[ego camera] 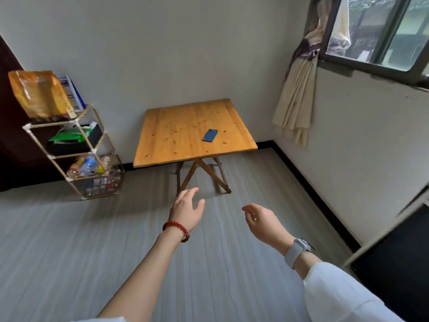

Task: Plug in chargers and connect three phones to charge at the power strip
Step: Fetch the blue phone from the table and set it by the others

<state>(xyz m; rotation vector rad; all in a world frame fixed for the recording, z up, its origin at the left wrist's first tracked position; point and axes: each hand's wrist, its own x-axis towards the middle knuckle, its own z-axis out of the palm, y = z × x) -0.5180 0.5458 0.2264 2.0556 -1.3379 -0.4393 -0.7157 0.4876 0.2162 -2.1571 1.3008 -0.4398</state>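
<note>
In the head view, a blue phone (210, 135) is lying flat on the wooden surface (171, 140), toward its right front part, well apart from both hands. The left hand (187, 211) is hovering over the grey floor (69, 240), its grip loosely spread and holding nothing. The right hand (263, 223) is hovering beside it, fingers loosely curled, also holding nothing. A shelf (76, 145) is standing left of the surface.

Left of the wooden table (195, 133), the wire shelf rack (76, 149) holds bottles and packets too blurred to read, and the orange bag (39, 94) on top shows smeared print. Right of the table, a dark panel (399, 270), perhaps a screen, is cut off by the frame's edge. The table's far legs are hidden under its top.
</note>
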